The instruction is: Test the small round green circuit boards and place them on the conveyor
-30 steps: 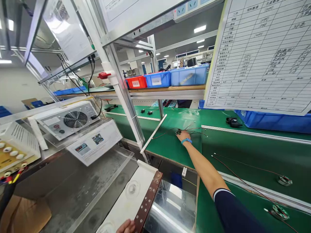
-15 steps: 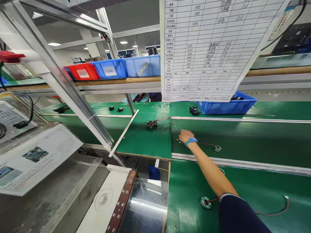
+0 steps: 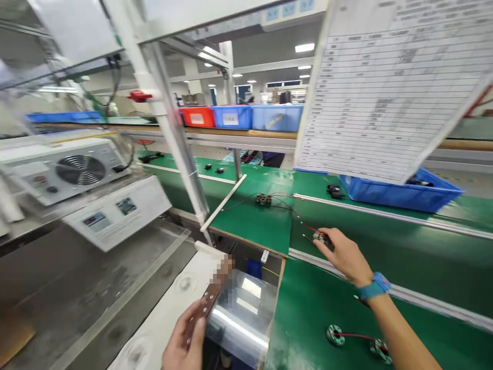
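My right hand [image 3: 345, 256], wearing a blue wristband, pinches a small round motor stator [image 3: 319, 236] with red and dark wires over the green conveyor belt [image 3: 404, 262]. Its wires trail up and left toward a cluster of similar stators [image 3: 263, 199] on the green board. At the bottom, my left hand [image 3: 185, 336] is closed around a brown strip [image 3: 209, 298] with riveted holes, beside a clear plastic sheet [image 3: 239, 329]. Two more wired stators, one green-ringed [image 3: 335, 335] and the other [image 3: 380, 350] partly behind my right forearm, lie on the near green surface.
A blue bin [image 3: 400, 198] with dark parts stands behind the belt, a black part [image 3: 335, 191] beside it. A hanging paper form [image 3: 385, 97] covers the upper right. A metal post [image 3: 181, 149], a white rod [image 3: 223, 203] and a fan-fitted machine [image 3: 77, 167] are to the left.
My view has turned left. My right hand has gone from over the belt's left end to holding a stator, and my left hand has come into view on the brown strip.
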### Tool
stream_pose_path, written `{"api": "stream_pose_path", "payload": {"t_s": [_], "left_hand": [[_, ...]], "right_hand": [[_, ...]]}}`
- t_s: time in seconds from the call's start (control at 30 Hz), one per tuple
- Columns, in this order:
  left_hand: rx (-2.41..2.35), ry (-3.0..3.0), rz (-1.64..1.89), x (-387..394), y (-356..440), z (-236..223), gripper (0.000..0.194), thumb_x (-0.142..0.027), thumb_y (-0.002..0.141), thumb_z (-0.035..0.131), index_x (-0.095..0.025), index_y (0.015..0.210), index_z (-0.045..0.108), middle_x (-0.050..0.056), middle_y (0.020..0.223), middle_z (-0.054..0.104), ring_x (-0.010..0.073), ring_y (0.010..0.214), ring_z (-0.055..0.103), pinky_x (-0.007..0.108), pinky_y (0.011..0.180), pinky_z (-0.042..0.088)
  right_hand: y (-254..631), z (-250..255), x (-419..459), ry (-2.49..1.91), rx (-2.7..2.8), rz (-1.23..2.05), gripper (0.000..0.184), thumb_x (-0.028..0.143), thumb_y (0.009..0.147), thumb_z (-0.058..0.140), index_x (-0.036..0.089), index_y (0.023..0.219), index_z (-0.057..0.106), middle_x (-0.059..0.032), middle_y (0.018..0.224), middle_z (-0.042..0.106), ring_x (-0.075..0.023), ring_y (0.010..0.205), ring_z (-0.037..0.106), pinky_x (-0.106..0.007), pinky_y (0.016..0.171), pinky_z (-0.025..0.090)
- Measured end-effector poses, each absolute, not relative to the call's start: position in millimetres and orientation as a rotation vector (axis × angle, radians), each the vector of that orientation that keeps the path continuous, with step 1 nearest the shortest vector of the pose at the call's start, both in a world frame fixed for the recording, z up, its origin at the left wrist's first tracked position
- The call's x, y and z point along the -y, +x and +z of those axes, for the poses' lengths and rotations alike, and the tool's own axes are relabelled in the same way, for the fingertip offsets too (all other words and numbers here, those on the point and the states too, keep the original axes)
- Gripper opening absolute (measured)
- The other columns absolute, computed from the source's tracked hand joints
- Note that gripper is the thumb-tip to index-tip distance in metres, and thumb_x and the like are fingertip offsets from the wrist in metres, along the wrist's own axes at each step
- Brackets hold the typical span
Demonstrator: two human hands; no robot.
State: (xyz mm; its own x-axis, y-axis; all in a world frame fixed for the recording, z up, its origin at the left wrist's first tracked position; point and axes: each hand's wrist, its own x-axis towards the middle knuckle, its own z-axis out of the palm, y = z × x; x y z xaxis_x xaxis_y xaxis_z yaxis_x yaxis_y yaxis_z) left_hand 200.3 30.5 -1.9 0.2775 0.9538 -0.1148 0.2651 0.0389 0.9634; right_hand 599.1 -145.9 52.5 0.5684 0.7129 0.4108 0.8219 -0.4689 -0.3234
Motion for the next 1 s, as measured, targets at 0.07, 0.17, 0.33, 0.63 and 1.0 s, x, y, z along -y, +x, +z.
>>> {"api": "stream_pose_path", "payload": {"t_s": [0.07,0.17,0.33,0.63,1.0], "left_hand": [[-1.130,1.755,1.054,-15,209,27,0.052,-0.046,0.086,0.062,-0.027,0.134,0.057,0.008,0.145,0.059,0.0312,0.137,0.051,0.045,0.114,0.043],[-1.029,2.345,1.274,-6,207,56,0.062,-0.027,0.092,0.056,-0.024,0.151,0.036,0.012,0.158,0.043,0.0298,0.150,0.029,0.051,0.121,0.031],[-1.662,2.482,0.469,-30,123,54,0.035,-0.013,0.094,0.038,-0.016,0.116,0.065,0.016,0.112,0.075,0.0306,0.118,0.065,0.055,0.113,0.035],[-1.920,1.450,0.417,40,-42,-18,0.029,-0.038,0.092,0.040,-0.023,0.073,0.055,0.005,0.064,0.068,0.0218,0.067,0.065,0.031,0.064,0.040],[-1.051,0.360,0.982,59,23,-28,0.045,-0.051,0.064,0.085,-0.016,0.084,0.063,-0.002,0.064,0.061,0.0053,0.046,0.048,0.019,0.042,0.027]], "right_hand": [[545,81,112,-2.030,1.578,-0.113,0.038,0.052,0.097,0.049,0.026,0.120,0.061,-0.0099,0.103,0.067,-0.0224,0.090,0.065,-0.032,0.082,0.052],[462,96,54,-1.563,2.034,0.208,0.034,0.050,0.096,0.053,0.027,0.120,0.062,-0.0070,0.098,0.068,-0.0195,0.087,0.065,-0.029,0.080,0.051],[328,33,-56,-1.259,2.407,0.442,0.026,0.039,0.094,0.060,0.021,0.113,0.063,-0.0066,0.099,0.068,-0.0199,0.090,0.065,-0.028,0.081,0.048],[156,-83,-147,-1.587,2.600,0.490,0.031,0.040,0.092,0.060,0.014,0.108,0.065,-0.0151,0.112,0.071,-0.0269,0.101,0.068,-0.030,0.080,0.047],[144,-114,-156,-1.812,2.492,0.565,0.049,0.056,0.088,0.062,0.012,0.107,0.068,-0.0196,0.107,0.073,-0.0303,0.104,0.068,-0.032,0.081,0.048]]}}
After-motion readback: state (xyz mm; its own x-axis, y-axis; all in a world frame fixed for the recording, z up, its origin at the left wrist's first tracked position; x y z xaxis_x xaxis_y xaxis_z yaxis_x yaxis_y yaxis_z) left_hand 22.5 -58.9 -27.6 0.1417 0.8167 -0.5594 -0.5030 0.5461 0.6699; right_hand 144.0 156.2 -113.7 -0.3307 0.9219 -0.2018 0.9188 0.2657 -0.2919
